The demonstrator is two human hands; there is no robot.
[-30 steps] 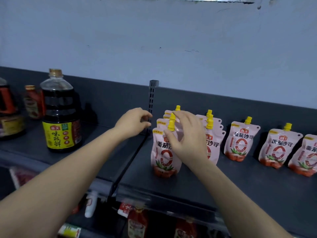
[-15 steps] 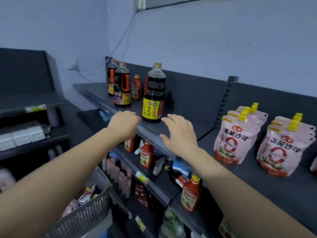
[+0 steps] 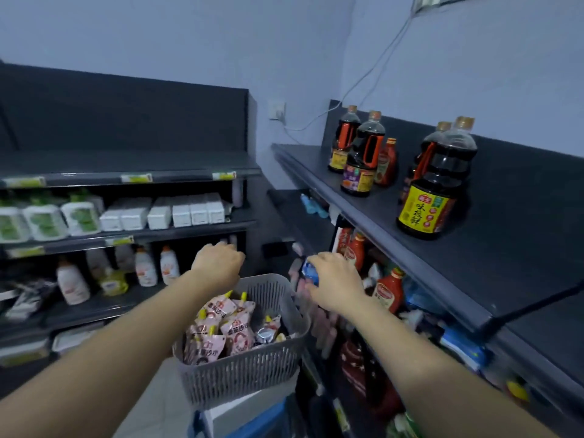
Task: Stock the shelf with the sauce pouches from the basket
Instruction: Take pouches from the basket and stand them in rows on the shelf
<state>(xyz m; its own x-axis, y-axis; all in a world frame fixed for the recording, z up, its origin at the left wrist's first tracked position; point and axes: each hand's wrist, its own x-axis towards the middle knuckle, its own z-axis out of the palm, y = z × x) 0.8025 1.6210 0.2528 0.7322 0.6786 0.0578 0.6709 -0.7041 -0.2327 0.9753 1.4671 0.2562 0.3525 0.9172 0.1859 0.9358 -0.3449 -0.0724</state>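
Note:
A grey slotted basket (image 3: pixel 240 377) stands low in the middle, on a white and blue box. Several pink sauce pouches (image 3: pixel 221 327) with yellow caps lie heaped inside it. My left hand (image 3: pixel 218 263) hovers over the basket's far rim, fingers curled, holding nothing. My right hand (image 3: pixel 335 282) hangs just right of the basket, fingers spread and empty. The dark top shelf (image 3: pixel 493 254) runs along the right side; the pouches set on it are out of view.
Large soy sauce bottles (image 3: pixel 437 184) and smaller dark bottles (image 3: pixel 361 156) stand on the top shelf. Red ketchup bottles (image 3: pixel 388 289) fill the shelf below. Another shelving unit (image 3: pixel 126 222) at left holds white packs and white bottles.
My view has swung left and down, from the pouches on the shelf to the basket. Both hands left the shelf and came down over the basket, still holding nothing.

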